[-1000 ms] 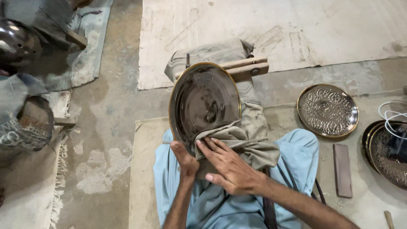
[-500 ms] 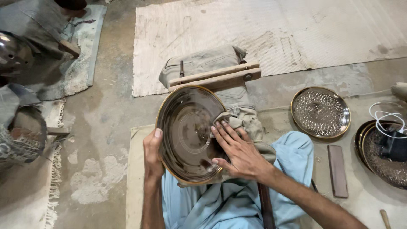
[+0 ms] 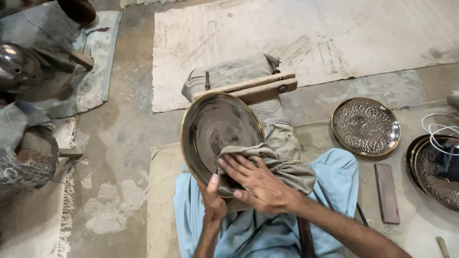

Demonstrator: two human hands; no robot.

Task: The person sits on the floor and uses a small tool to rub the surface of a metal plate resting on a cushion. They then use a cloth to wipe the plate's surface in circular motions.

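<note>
The round brass-rimmed plate (image 3: 217, 131), dark and smooth inside, stands tilted over the person's lap, its top edge against a wooden clamp (image 3: 248, 88), with bare concrete floor (image 3: 119, 138) open to its left. The left hand (image 3: 213, 203) grips its lower rim. The right hand (image 3: 258, 184) lies spread, pressing a grey-green cloth (image 3: 282, 167) onto its face.
</note>
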